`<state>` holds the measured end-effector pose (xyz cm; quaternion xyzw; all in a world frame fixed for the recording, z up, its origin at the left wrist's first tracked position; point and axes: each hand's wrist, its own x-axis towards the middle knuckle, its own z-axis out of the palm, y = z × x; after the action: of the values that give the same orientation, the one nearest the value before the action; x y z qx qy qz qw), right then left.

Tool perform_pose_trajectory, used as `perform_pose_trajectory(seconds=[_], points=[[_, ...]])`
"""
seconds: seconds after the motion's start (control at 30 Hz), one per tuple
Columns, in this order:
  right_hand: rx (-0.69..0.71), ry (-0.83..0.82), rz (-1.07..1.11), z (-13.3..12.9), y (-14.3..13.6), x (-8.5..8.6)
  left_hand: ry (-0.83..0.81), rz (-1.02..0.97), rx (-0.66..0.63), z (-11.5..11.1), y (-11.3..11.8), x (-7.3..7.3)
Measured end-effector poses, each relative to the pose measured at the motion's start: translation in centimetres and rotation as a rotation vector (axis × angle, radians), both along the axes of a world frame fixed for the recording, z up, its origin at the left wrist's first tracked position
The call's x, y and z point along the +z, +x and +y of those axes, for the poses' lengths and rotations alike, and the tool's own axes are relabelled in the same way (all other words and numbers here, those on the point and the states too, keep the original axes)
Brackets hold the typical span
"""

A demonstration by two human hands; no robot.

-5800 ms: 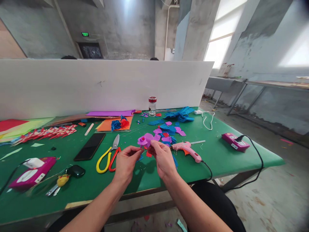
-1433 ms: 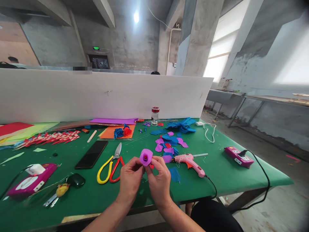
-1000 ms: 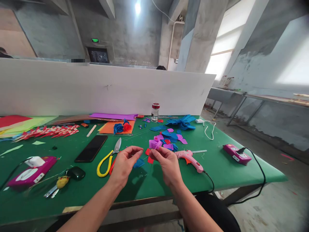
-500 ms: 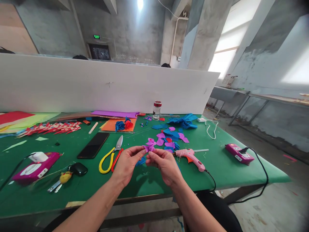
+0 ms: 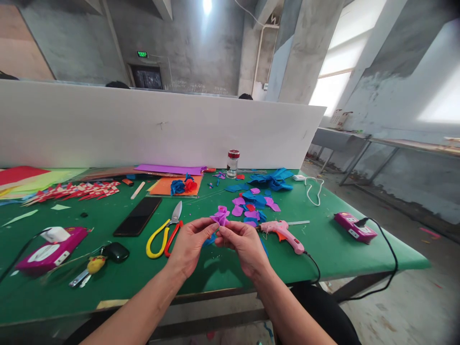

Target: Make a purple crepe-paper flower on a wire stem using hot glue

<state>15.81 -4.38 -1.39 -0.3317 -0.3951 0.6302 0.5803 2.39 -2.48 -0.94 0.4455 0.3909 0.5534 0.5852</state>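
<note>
A purple paper flower [image 5: 220, 215] is pinched between my two hands above the near middle of the table. My left hand [image 5: 191, 242] grips it from the left with thumb and fingers closed. From the right, my right hand [image 5: 242, 242] holds its lower part the same way; the fingertips hide the flower's base. Just beyond my right hand lie loose purple petals [image 5: 237, 211] and blue paper pieces [image 5: 256, 198]. A pink glue gun [image 5: 285, 232] rests right of that hand. Scissors [image 5: 166, 235] with yellow and red handles lie beside my left hand.
Left on the green table [image 5: 143, 268] are a phone [image 5: 138, 216], keys with a yellow charm [image 5: 96, 264] and a purple power strip [image 5: 59, 251]. A red-lidded jar [image 5: 233, 164] stands before the white partition [image 5: 201, 129]. Another power strip [image 5: 355, 227] sits at right.
The purple flower has tilted slightly between my fingers, showing more of its petals. Both hands keep their pinch, and the view has shifted a little.
</note>
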Motion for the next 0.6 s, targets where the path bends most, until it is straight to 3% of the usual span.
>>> perform_pose_trajectory(seconds=[0.6], points=[[-0.017, 0.046, -0.083, 0.05, -0.08, -0.13, 0.077, 0.010, 0.017, -0.18, 0.04, -0.22]])
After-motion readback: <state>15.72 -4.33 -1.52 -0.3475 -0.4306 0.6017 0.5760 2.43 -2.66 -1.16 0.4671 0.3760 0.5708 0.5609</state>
